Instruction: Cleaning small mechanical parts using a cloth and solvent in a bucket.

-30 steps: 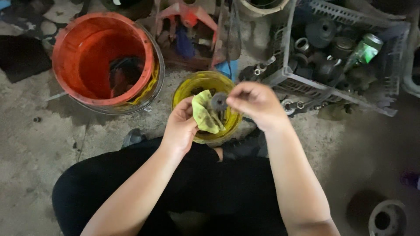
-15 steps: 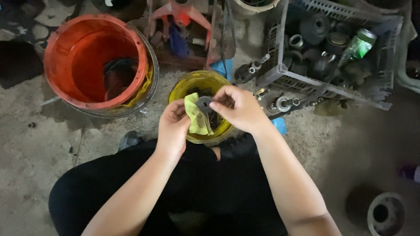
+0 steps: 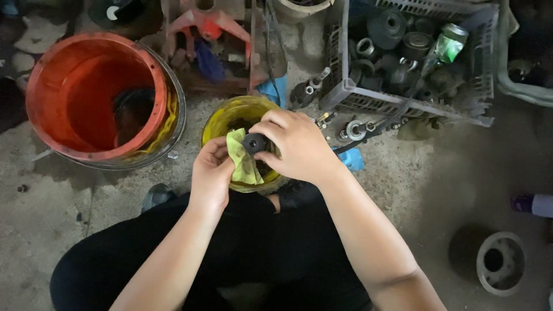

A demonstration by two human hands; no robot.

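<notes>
So the person is squatting on a gritty concrete floor and wiping down a small black round part (image 3: 254, 142), looks like a rubber bushing or a little pulley with a hole through the middle. The right hand (image 3: 294, 147) is pinching it by the edges, fingers closed snug around it, while the left hand (image 3: 211, 173) is gripping a yellow-green rag (image 3: 244, 162) and pressing it up against the part from the side. Both hands are closed on what they're holding, nothing loose.

All this is happening right above a small yellow bucket (image 3: 230, 115), which is sitting just in front of the knees. I can't tell what's inside it since the hands are covering most of the opening.

Progress-wise, my guess is this is somewhere in the middle of a batch. The grey plastic crate (image 3: 403, 98) off to the right is holding a bunch of similar dark round parts plus a green bottle (image 3: 448, 45), and a few metal bits are lying on the floor beside it. The big orange bucket (image 3: 80, 92) on the left is showing something dark at the bottom. The part in hand is looking fairly matte and dark, so I can't really judge how clean it's getting.
</notes>
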